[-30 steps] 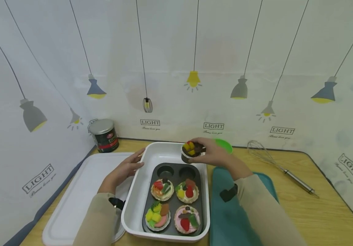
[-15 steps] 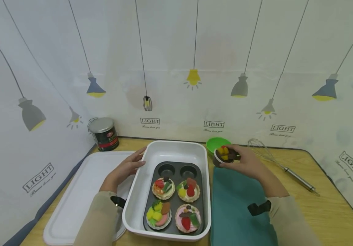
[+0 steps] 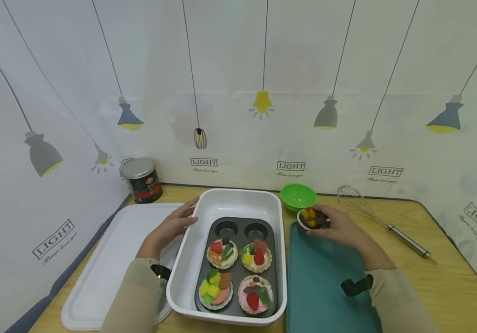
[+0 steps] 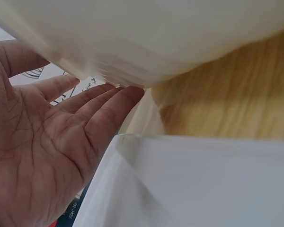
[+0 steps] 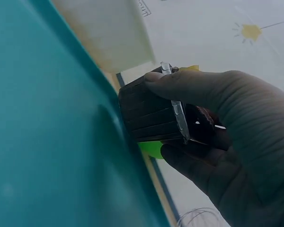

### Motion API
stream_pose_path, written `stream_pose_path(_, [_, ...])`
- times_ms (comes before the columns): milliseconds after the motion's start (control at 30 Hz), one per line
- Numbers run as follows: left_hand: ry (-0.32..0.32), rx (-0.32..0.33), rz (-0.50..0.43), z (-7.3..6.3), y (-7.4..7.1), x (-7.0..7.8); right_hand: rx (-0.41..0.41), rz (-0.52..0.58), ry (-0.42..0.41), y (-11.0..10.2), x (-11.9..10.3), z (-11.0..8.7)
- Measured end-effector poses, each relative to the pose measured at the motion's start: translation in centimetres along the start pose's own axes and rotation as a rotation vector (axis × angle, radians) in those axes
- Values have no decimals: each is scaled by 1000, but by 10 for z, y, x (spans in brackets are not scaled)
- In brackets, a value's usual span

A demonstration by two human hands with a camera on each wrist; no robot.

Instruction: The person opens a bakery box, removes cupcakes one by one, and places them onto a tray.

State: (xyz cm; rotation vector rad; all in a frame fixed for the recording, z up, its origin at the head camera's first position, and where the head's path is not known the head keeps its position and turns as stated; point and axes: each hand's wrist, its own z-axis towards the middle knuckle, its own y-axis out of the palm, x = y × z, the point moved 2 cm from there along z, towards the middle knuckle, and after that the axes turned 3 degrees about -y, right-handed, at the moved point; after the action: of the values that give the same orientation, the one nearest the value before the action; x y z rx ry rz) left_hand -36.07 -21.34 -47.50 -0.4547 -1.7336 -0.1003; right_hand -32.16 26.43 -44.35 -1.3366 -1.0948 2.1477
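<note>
My right hand [image 3: 342, 230] pinches a toy chocolate cupcake [image 3: 308, 219] in a dark cup, topped with yellow and red pieces. In the right wrist view, thumb and fingers grip the cup [image 5: 149, 111] near its rim, with its base close to the teal tray [image 5: 47, 123]; whether they touch I cannot tell. With extended fingers, my left hand [image 3: 169, 232] touches the left side of a white bin [image 3: 213, 206]. Inside the bin lies a dark muffin pan [image 3: 241, 233]. Several fruit tarts [image 3: 221, 253] fill its nearer cups; the two far cups are empty.
A green bowl [image 3: 298, 198] sits behind the teal tray [image 3: 326, 282]. The whisk [image 3: 402, 238] lies at right on the wooden table [image 3: 442, 291]. At left are a white lid [image 3: 109, 259] and a dark tin [image 3: 143, 182]. A printed curtain surrounds the back.
The right hand has carried the cupcake from above the bin rightward, then lower over the far left corner of the teal tray. The left hand stays at the bin's side.
</note>
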Motion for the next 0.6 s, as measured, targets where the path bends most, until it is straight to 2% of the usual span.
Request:
stream_pose_path(267, [-1,-1,-7,-1,1,2,-19,20,56,10,18,-1])
stream_pose_path(600, [10,-21,-29,0,-2,-2,16,68,74,20,28,-3])
